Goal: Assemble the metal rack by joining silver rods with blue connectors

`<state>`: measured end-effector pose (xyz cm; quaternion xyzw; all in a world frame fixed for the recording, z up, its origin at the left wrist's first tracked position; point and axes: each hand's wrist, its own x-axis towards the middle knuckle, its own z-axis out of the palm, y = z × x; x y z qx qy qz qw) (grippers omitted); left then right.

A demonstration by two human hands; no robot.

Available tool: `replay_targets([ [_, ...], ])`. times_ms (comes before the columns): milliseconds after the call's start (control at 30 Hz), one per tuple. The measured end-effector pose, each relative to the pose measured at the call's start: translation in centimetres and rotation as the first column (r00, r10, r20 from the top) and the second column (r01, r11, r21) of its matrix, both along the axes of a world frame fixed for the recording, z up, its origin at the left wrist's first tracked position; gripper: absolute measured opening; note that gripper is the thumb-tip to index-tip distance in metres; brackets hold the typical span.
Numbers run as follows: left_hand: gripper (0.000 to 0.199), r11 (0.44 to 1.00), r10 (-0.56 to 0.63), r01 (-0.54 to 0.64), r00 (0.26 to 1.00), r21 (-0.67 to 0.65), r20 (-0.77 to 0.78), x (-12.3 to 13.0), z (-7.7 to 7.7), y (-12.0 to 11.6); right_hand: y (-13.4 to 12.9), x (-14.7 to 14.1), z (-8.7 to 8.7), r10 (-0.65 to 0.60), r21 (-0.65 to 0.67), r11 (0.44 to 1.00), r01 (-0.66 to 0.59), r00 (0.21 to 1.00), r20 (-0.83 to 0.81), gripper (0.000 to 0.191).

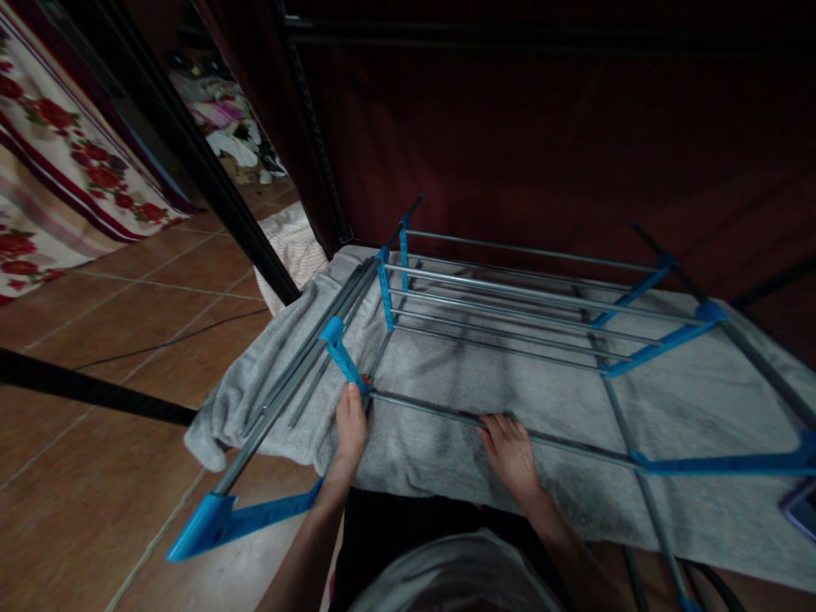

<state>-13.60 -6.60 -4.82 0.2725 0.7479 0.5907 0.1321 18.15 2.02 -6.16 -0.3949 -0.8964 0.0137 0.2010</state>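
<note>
A partly assembled rack of grey metal rods and blue plastic brackets lies on a grey blanket (pixel 446 459). My left hand (pixel 352 421) is closed on the lower end of a blue bracket (pixel 344 357), where a rod meets it. Fingers of my right hand (pixel 508 446) are wrapped over the near metal rod (pixel 574 448), around its middle. That rod runs right to another blue bracket (pixel 720 465). Behind it, several parallel rods (pixel 510 293) span between blue brackets. Loose grey tubes (pixel 306 357) lie side by side at the left.
Black metal posts (pixel 210 178) frame the left side. A dark red cloth (pixel 541 127) hangs behind. Beyond are a floral cloth (pixel 95 161), piled clothes (pixel 233 136) and a thin cable (pixel 172 342) on the tiled floor. A phone (pixel 801 508) lies at the right edge.
</note>
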Motion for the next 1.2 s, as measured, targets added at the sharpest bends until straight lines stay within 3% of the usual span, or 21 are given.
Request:
replay_targets([
  [800, 0.061, 1.0, 0.02, -0.02, 1.0, -0.004, 0.0, 0.1, -0.2, 0.4, 1.6, 0.6, 1.1, 0.128, -0.13, 0.984, -0.125, 0.992, 0.011, 0.02],
  [967, 0.061, 1.0, 0.019, -0.019, 1.0, 0.001, 0.007, 0.3, 0.2, 0.3, 1.3, 0.2, 1.3, 0.098, -0.139, 0.986, -0.096, 0.995, 0.007, 0.022],
  [1133, 0.056, 1.0, -0.024, 0.024, 1.0, 0.013, 0.003, 0.7, 1.1, -0.1, 1.1, 0.7, 1.7, 0.086, -0.155, 0.982, -0.107, 0.987, -0.134, 0.027],
  [1200, 0.05, 0.999, -0.047, 0.047, 0.999, 0.001, 0.001, 0.6, 1.4, -0.1, 1.7, 2.0, 1.8, 0.017, -0.189, 0.98, -0.063, 0.971, -0.238, 0.03],
])
